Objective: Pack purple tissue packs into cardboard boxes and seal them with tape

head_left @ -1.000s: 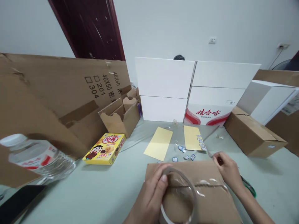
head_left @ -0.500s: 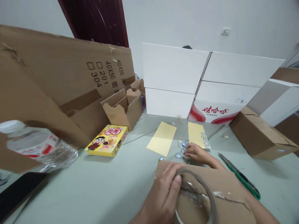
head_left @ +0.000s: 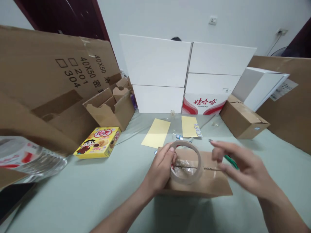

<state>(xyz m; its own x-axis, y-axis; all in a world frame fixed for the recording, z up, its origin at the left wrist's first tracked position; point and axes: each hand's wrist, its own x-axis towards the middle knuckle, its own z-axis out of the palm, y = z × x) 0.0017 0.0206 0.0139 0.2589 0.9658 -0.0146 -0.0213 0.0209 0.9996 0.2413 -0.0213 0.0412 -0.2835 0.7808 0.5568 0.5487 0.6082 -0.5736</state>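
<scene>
My left hand (head_left: 161, 166) grips a roll of clear packing tape (head_left: 199, 168) by its left side, thumb inside the ring. The roll is tilted over the top of a small brown cardboard box (head_left: 215, 181), whose centre seam carries crinkled clear tape. To the right of the roll, my right hand (head_left: 243, 166) hovers at the box's right end, blurred, thumb and fingers apart with nothing visible between them. Behind it lies a utility knife with a green handle (head_left: 232, 161), mostly covered by the hand. Small blue-edged stickers (head_left: 179, 137) lie beyond the box, partly hidden.
Two yellow paper sheets (head_left: 156, 133) lie ahead, near a white carton wall (head_left: 157, 61). On the left are a yellow snack box (head_left: 98, 142), an open cardboard box (head_left: 114, 108), a water bottle (head_left: 31, 157) and a dark phone (head_left: 14, 197). Another brown box (head_left: 244, 118) stands right.
My right hand has drawn back from the stickers beyond the box to its right end. The box and tape roll have turned and sit farther forward in view. The view has swung right.
</scene>
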